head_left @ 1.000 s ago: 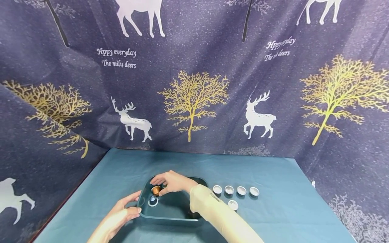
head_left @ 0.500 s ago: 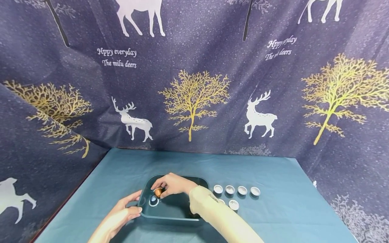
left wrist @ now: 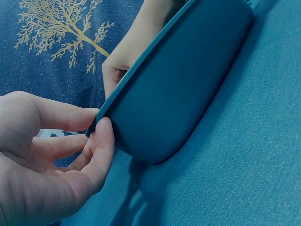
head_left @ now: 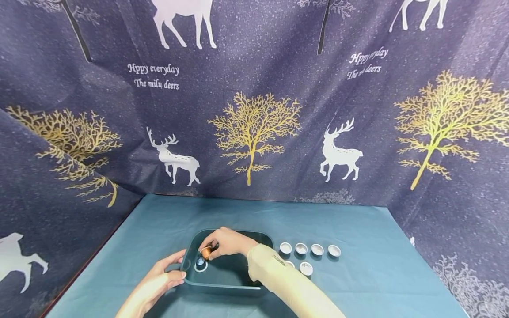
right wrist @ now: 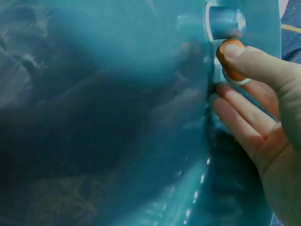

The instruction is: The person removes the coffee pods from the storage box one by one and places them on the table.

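Observation:
My left hand pinches the left rim of a dark teal plastic tub. In the left wrist view its thumb and fingers meet on either side of the rim of the tub. Inside the tub, toward its left end, my right hand grips an orange coffee capsule between thumb and fingers. The right wrist view has the thumb over the orange capsule, whose pale rim shows below. Right beside it, a blue coffee capsule stands on its white-rimmed base on the tub floor.
Several small pale, round-topped cups, capsule-sized, stand on the teal cloth right of the tub: a back row and a front one. The right sleeve crosses the tub's right end. A deer-print curtain hangs behind the table.
My right fingers have closed in on the orange capsule, which has tilted and shifted slightly nearer the blue one. The left hand has stayed on the rim.

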### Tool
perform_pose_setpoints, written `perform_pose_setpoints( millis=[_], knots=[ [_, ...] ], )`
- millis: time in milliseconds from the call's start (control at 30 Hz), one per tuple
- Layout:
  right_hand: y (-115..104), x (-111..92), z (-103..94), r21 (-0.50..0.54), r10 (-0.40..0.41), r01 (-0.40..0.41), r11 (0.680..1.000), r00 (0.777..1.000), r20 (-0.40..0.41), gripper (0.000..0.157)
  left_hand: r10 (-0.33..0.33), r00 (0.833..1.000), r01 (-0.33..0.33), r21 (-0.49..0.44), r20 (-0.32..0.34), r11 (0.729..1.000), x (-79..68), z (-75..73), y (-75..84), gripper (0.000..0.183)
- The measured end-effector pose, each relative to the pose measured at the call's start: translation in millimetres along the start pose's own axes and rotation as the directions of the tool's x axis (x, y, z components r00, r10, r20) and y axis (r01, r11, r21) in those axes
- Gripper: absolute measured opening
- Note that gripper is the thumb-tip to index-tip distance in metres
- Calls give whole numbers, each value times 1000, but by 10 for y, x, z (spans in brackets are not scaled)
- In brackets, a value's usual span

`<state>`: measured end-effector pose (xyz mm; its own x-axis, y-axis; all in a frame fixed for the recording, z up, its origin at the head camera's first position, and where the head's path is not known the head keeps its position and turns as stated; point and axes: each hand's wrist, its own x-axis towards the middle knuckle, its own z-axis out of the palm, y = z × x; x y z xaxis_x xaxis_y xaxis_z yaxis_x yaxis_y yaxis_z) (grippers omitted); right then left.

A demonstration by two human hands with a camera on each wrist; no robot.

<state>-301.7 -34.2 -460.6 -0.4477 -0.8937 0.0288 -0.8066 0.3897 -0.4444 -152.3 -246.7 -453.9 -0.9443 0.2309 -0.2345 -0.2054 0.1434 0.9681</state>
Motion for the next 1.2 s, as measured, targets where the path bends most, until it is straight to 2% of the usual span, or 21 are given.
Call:
perform_pose_setpoints(
  millis=[167,333,567,767,967,1200],
  knots=[
    [14,10,-36,107,13,-12,994,1000,-2,34,-6,1000,6,-4,-1,1000,-7,8,15,76],
    [-33,-48,-167,203,43,-43,978,999,7,31,-10,1000,10,-7,-12,1000,1,18,15,76],
    [-55,-160,-368,248,64,-50,968,997,-50,30,3,1000,-3,-6,-17,1000,1,26,6,75],
    [-46,-256,-464,338,83,-61,939,995,-52,28,17,1000,-17,1,-13,1000,-3,28,-7,74],
    [-50,-305,-503,357,99,-69,932,993,-66,25,20,999,-20,3,-31,1000,-5,42,-15,74],
    [-92,-332,-550,321,69,-28,947,991,-115,25,17,999,-17,4,-36,1000,0,40,-13,74]
  ],
)
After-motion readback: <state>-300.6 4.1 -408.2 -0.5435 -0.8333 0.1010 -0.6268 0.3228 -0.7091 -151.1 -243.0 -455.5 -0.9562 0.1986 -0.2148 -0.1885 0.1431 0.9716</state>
